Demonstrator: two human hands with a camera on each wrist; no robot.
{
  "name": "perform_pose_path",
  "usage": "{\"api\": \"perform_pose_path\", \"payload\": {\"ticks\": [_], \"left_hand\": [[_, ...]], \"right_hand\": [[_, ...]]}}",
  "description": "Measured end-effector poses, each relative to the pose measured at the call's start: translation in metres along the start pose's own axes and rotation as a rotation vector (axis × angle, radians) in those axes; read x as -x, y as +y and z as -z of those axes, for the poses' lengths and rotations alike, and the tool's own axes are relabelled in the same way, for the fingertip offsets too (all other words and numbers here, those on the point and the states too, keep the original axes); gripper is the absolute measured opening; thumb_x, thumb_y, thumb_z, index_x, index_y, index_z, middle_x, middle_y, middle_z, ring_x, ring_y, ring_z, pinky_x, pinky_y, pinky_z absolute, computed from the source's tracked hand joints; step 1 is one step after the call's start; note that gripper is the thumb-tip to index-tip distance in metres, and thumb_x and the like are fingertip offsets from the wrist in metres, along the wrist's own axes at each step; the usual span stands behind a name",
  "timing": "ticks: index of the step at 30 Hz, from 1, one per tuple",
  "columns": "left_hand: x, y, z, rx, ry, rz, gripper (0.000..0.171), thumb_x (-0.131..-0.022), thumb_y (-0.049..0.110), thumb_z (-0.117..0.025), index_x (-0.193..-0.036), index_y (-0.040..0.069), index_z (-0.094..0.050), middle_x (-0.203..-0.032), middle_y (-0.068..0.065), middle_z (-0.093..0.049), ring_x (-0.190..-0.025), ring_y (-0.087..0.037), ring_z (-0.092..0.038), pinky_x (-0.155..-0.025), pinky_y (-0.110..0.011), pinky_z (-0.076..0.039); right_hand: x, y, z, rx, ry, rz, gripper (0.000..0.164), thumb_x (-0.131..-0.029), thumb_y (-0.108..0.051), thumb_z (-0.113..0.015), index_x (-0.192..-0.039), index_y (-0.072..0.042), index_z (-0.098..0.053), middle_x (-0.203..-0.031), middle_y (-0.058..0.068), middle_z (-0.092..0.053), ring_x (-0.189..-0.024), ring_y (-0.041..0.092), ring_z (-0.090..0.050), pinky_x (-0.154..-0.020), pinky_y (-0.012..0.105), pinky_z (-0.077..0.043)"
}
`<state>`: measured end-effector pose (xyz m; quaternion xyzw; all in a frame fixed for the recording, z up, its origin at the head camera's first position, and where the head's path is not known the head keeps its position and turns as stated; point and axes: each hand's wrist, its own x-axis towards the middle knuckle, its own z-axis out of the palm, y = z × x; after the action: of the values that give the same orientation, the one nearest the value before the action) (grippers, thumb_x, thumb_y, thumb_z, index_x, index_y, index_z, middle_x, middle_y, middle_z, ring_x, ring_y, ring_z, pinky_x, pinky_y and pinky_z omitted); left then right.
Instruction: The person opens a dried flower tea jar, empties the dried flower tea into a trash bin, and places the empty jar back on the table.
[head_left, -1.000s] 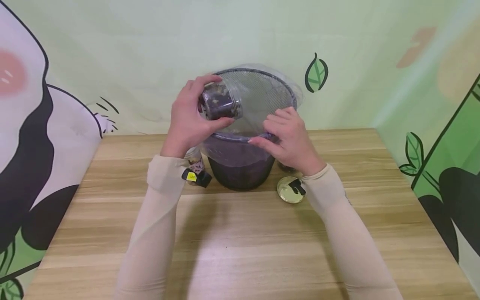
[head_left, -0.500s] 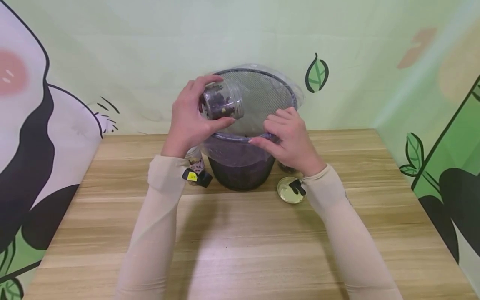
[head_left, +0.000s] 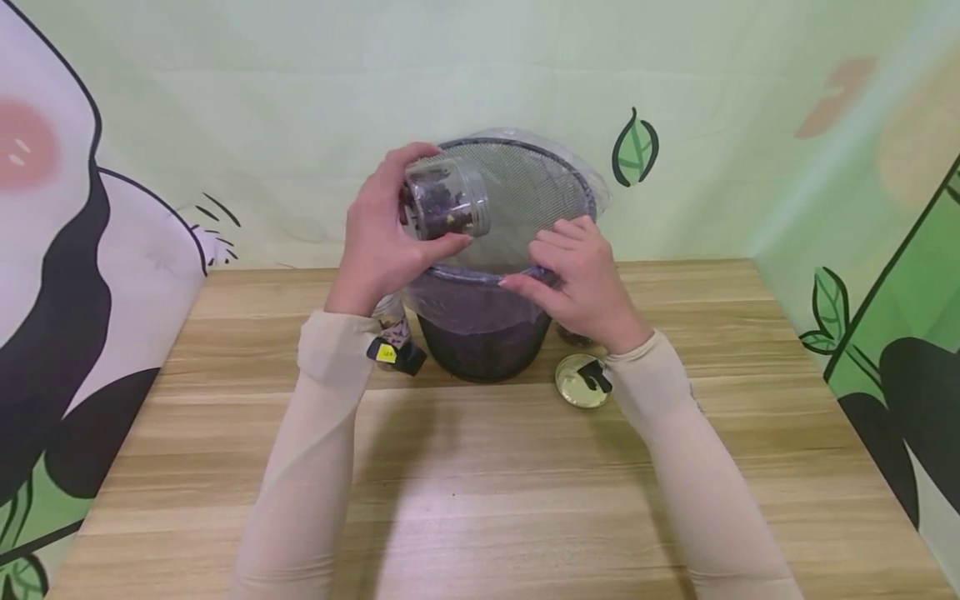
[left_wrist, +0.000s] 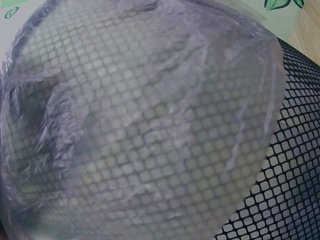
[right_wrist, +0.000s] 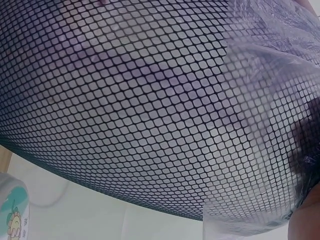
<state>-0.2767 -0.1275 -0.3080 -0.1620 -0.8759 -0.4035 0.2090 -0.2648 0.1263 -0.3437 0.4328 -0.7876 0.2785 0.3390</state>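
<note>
In the head view my left hand (head_left: 382, 225) grips a clear jar (head_left: 446, 200) tipped on its side, its mouth facing right over a black mesh wastebasket (head_left: 480, 354). Dark, crumbly pieces with a few yellowish bits lie inside the jar. A thin clear plastic bag (head_left: 476, 304) lines the basket and folds over its rim. My right hand (head_left: 577, 275) holds the near right part of that rim, thumb outside. Both wrist views are filled by mesh (left_wrist: 295, 135) and bag (right_wrist: 272, 55); the jar does not show clearly in either. The basket's bottom is hidden.
A round gold-toned lid (head_left: 581, 383) lies on the wooden table (head_left: 465, 500) right of the basket. Another jar (head_left: 392, 321) stands at its left, partly behind my wrist. A dark item (head_left: 573, 335) sits mostly hidden under my right hand. A patterned cloth (head_left: 300, 125) hangs behind.
The dark pieces in the jar have shifted and grown fewer, leaving more clear wall visible. Both hands stay almost in place, the left holding the jar and the right the rim.
</note>
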Motion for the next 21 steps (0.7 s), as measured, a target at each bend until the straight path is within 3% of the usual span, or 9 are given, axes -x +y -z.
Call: {"api": "perform_pose_path", "payload": {"ticks": [11,21], "left_hand": [[0.0017,0.0008,0.0005,-0.009,0.003,0.001,0.083,-0.07,0.038,-0.094,-0.141,0.028,-0.053,-0.133,-0.004,-0.063,-0.119,-0.023,-0.054,-0.103,-0.046,-0.044],[0.001,-0.0016,0.0001,-0.02,-0.001,-0.023,0.084,-0.068,0.039,-0.095,-0.141,0.029,-0.056,-0.136,-0.001,-0.063,-0.122,-0.023,-0.054,-0.105,-0.046,-0.043]], "right_hand": [[0.0002,-0.0008,-0.0003,0.004,-0.013,-0.011,0.072,-0.101,-0.066,-0.045,-0.064,-0.005,-0.042,-0.061,0.001,-0.035,-0.065,0.02,-0.031,-0.072,0.039,-0.03],[0.0007,-0.0006,-0.0014,0.007,0.006,-0.01,0.069,-0.101,-0.067,-0.045,-0.064,-0.009,-0.039,-0.061,0.001,-0.034,-0.064,0.02,-0.03,-0.071,0.039,-0.03]]}}
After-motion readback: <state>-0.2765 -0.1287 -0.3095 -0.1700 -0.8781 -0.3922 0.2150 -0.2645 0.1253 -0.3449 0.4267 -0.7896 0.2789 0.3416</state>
